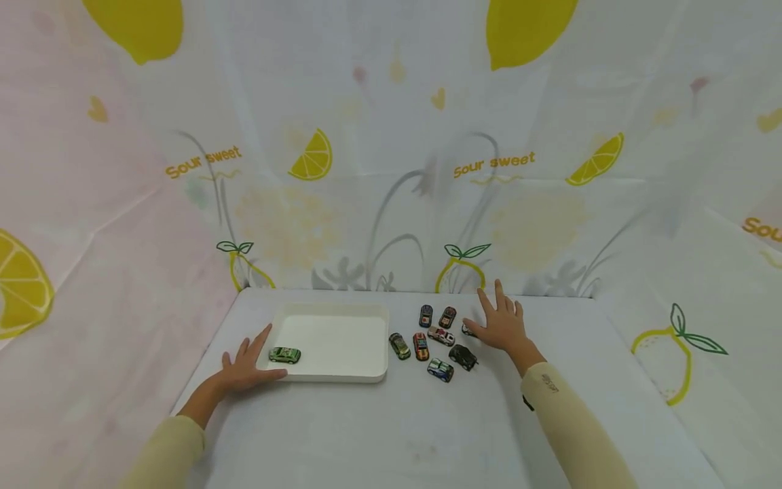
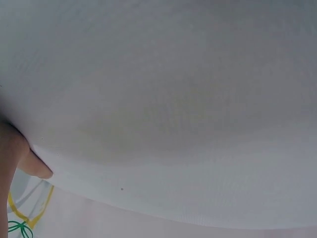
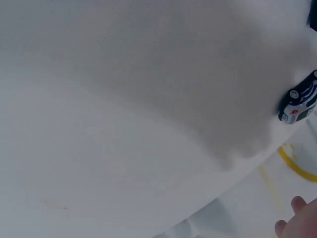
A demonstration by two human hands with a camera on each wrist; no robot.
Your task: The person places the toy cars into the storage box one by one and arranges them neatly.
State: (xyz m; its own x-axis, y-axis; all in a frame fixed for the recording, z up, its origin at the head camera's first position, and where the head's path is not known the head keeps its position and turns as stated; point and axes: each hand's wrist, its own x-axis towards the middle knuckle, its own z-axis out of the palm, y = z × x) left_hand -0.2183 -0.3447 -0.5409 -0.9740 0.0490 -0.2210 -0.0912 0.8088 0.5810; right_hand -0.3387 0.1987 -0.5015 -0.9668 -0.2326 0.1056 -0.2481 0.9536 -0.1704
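Observation:
My left hand (image 1: 244,367) lies with spread fingers along the left side of a white tray (image 1: 330,377), its thumb at the front left corner. Inside that tray, a green toy car (image 1: 284,354) sits at the left. Over to the right, my right hand (image 1: 504,326) has its fingers spread, above a white and dark toy car (image 3: 301,101) that it partly hides in the head view. Nothing is gripped by either hand. Only a few fingers of the left hand (image 2: 22,153) show in the left wrist view.
Several toy cars lie between tray and right hand, among them a red one (image 1: 421,346), a black one (image 1: 463,357), a second green one (image 1: 400,346) and a blue-white one (image 1: 440,370). A lemon-print cloth (image 1: 391,224) stands behind the white table (image 1: 366,435).

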